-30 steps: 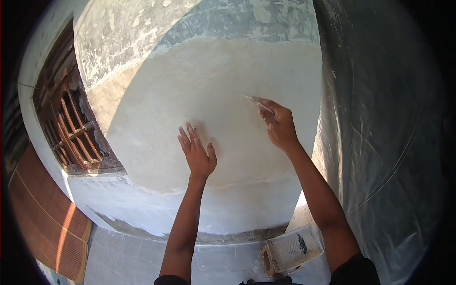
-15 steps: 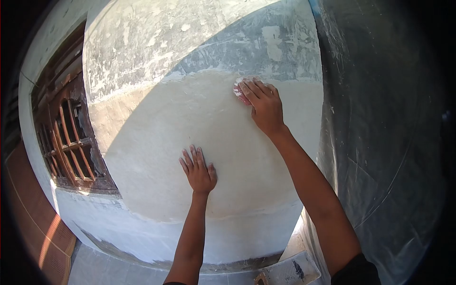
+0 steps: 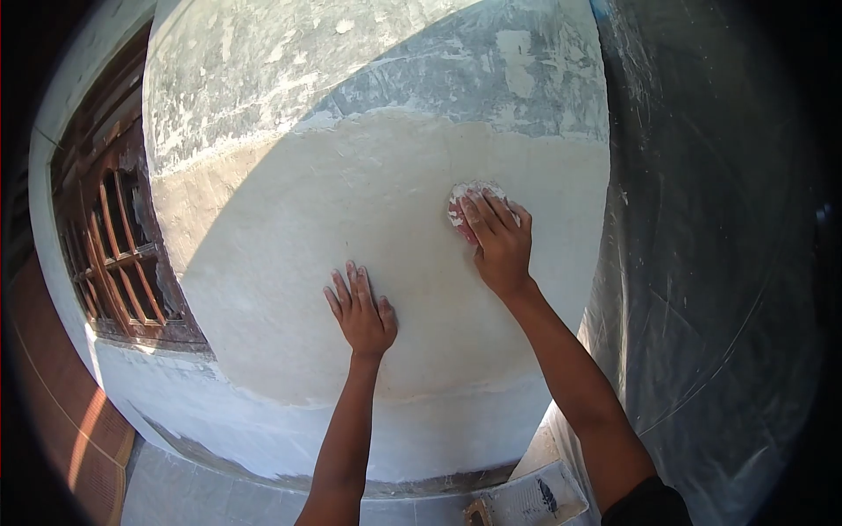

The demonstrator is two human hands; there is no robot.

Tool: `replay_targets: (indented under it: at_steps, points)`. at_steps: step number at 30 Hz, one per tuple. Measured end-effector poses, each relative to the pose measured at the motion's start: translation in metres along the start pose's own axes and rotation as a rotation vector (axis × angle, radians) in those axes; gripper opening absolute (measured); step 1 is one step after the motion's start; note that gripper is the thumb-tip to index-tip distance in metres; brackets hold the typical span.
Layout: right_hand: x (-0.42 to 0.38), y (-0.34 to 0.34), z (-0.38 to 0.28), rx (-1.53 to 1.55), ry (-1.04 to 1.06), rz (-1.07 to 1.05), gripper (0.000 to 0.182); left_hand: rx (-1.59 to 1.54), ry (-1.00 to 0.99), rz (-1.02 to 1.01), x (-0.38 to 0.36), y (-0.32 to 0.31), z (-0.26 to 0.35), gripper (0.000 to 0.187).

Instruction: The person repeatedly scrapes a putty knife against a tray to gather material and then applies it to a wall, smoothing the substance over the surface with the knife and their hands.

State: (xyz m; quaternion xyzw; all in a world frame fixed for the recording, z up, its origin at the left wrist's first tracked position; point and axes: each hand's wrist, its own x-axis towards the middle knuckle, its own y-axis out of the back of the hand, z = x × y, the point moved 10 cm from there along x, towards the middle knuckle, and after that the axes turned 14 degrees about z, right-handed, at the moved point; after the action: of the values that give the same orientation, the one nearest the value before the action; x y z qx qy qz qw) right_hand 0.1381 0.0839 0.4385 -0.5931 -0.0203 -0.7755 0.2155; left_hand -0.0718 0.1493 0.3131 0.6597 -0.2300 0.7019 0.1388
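Note:
A wall (image 3: 395, 289) fills the middle of the view, its lower band coated smooth and pale, with rough grey patches above. Flat against it, my right hand (image 3: 504, 250) presses a small reddish pad (image 3: 460, 221) smeared with white, fingers spread over its top. What the pad is made of cannot be made out. My left hand (image 3: 361, 317) rests lower and to the left, palm on the pale coating, fingers stretched and holding nothing. White dust marks the fingertips of both hands.
A brown wooden window with bars (image 3: 132, 254) is set in the wall at left. Dark plastic sheeting (image 3: 710, 263) hangs along the right side. A pale tray with dark smears (image 3: 535, 500) lies on the tiled floor (image 3: 202, 491) at the wall's foot.
My right hand has moved the pad down the wall, from near the rough grey edge onto the smooth pale area. My left hand stays at nearly the same spot.

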Motion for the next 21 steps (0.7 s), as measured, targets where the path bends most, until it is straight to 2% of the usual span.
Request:
replay_targets:
  at_steps: [7,10,16,19,21]
  points:
    - [0.083,-0.024,0.002,-0.010,0.059,0.107,0.058,0.012,0.013,0.022,0.001,0.003,0.001,0.061]
    - [0.047,-0.031,0.003,-0.065,0.064,0.064,0.057,0.021,0.007,0.023,0.000,0.004,0.000,0.061]
    - [-0.046,0.004,-0.007,0.016,-0.023,-0.042,0.059,0.011,0.009,0.041,-0.001,0.005,0.001,0.061]
    - [-0.041,0.018,-0.007,0.051,-0.005,-0.058,0.061,0.020,0.008,0.041,0.000,0.006,0.000,0.061]
    - [-0.005,0.022,-0.001,0.032,0.006,-0.013,0.061,0.006,0.004,0.007,0.000,0.002,0.001,0.063]
